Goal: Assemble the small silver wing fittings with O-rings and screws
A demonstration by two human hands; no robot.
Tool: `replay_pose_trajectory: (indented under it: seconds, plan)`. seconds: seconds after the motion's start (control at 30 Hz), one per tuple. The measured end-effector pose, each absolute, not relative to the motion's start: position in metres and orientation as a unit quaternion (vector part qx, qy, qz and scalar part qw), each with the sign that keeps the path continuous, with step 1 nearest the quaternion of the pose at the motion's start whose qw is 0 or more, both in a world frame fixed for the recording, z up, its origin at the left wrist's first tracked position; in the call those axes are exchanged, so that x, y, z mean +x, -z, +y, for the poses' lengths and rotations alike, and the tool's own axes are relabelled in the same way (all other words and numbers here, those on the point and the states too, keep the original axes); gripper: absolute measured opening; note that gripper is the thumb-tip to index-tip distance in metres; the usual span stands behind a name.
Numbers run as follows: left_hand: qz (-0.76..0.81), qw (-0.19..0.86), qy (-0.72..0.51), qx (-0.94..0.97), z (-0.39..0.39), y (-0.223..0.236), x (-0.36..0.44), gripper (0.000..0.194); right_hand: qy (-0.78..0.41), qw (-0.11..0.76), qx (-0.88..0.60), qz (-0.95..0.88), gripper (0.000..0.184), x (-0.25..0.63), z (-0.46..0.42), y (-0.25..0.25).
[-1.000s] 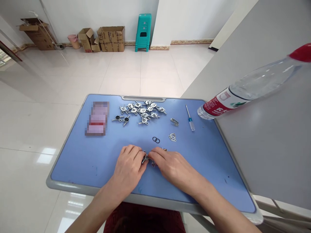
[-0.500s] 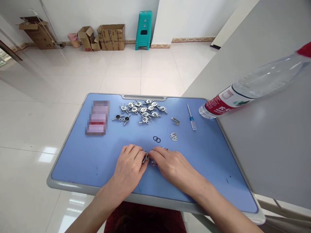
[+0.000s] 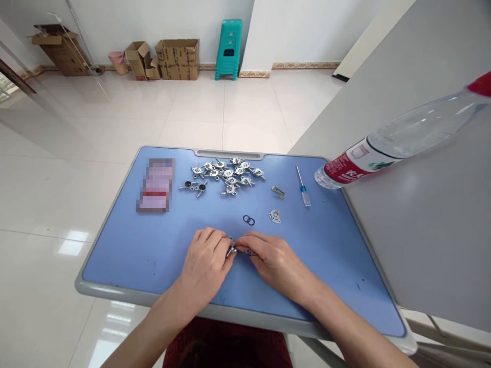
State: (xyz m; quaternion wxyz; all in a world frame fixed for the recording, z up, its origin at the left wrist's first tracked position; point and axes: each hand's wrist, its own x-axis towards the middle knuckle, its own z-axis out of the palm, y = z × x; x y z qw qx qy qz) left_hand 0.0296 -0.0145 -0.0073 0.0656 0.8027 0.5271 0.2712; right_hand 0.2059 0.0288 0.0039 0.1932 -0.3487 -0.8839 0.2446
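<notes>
My left hand (image 3: 205,258) and my right hand (image 3: 268,258) meet at the middle of the blue tray table (image 3: 153,245), fingers curled in a pinch. Between the fingertips sits a small silver metal part (image 3: 231,250), held by both hands. Two black rubber rings (image 3: 248,220) lie just beyond the hands. A flat metal plate (image 3: 274,216) and a small metal piece (image 3: 277,191) lie to the right of the rings. A heap of several silver metal fittings (image 3: 228,175) sits at the far side of the table.
A small blue-handled screwdriver (image 3: 303,187) lies at the far right. A blurred pink packet (image 3: 155,185) lies far left. A plastic water bottle (image 3: 399,140) rests on the grey surface at right. Cardboard boxes (image 3: 177,59) and a teal stool (image 3: 229,49) stand by the wall.
My right hand's fingers have curled in tighter on the small part; both hands stay at the same spot. The view shifted slightly.
</notes>
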Motion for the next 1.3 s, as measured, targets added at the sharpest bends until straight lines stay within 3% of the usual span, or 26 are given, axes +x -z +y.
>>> replay_pose_trajectory:
  seconds: [0.43, 0.67, 0.9, 1.13, 1.3]
  plan:
    - [0.523, 0.067, -0.284, 0.801, -0.014, 0.009, 0.029, 0.010, -0.034, 0.198, -0.263, -0.944, 0.034, 0.207, 0.024, -0.006]
    - [0.522, 0.069, -0.285, 0.801, -0.014, 0.007, 0.029, 0.014, 0.002, 0.171, -0.250, -0.953, 0.036, 0.204, 0.020, -0.009]
    - [0.528, 0.067, -0.278, 0.800, -0.013, 0.006, 0.030, 0.009, -0.207, 0.194, -0.339, -0.897, 0.022, 0.213, 0.030, -0.015]
    - [0.536, 0.092, -0.280, 0.791, -0.013, 0.004, 0.030, 0.010, -0.411, 0.308, -0.407, -0.755, 0.028, 0.220, 0.033, -0.037]
    - [0.547, 0.104, -0.272, 0.785, -0.013, 0.005, 0.031, 0.012, -0.428, 0.353, -0.401, -0.729, 0.032, 0.219, 0.034, -0.031]
